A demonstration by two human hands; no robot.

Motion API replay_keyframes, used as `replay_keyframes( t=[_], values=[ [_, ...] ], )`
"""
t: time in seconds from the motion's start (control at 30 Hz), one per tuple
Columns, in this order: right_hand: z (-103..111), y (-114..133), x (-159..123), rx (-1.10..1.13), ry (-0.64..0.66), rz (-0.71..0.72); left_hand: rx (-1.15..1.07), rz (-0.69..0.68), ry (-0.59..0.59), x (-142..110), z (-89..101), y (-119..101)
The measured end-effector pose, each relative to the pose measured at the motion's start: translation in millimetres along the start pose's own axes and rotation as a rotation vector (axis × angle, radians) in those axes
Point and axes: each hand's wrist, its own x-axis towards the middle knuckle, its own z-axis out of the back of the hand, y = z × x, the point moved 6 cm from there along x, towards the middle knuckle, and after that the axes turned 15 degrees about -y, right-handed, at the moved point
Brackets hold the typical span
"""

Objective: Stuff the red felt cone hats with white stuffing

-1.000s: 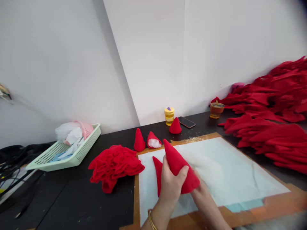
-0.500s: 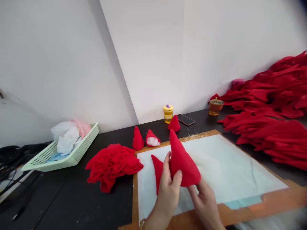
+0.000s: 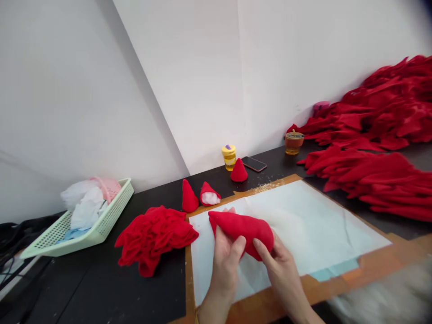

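Between both hands is a plump red fabric cone [image 3: 245, 227], tilted with its tip to the left. My left hand [image 3: 227, 254] wraps round its tip side, thumb on the front. At the wide end, my right hand [image 3: 278, 258] grips with the thumb in front and fingers behind. Part of another red piece shows behind the tip, mostly hidden. Under the hands lies a white sheet [image 3: 324, 225] on a brown board. Beyond it stand a red cone [image 3: 189, 196], a cone with white stuffing [image 3: 209, 195] in its open base, and another red cone [image 3: 239, 171].
Left of the sheet sits a heap of red cloth pieces [image 3: 155, 238]; farther left is a green basket [image 3: 111, 213] with white bags. A yellow-lidded cup [image 3: 229, 158], a phone [image 3: 254, 164] and a brown cup [image 3: 293, 143] stand behind. Large red fabric piles [image 3: 378, 180] fill the right.
The held cone has turned from tip-up to lying nearly level, tip to the left. My right hand has moved from beneath it to its wide end. The view has shifted slightly.
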Motion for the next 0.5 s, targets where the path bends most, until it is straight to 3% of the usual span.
replay_keyframes(
  t=[0.1, 0.17, 0.33, 0.5],
  values=[
    [-5, -3, -5, 0.002, 0.009, -0.011, -0.127, 0.021, -0.209, 7, 1.6, 2],
    [-8, -7, -10, 0.026, 0.034, -0.085, -0.156, 0.062, -0.273, 7, -1.3, 7],
    [-20, -5, -19, 0.041, 0.252, -0.193, -0.160, 0.141, -0.325, 5, -0.6, 17],
    [-26, -9, -23, -0.009, 0.330, -0.301, -0.212, 0.190, -0.332, 10, 7.3, 23]
  ],
)
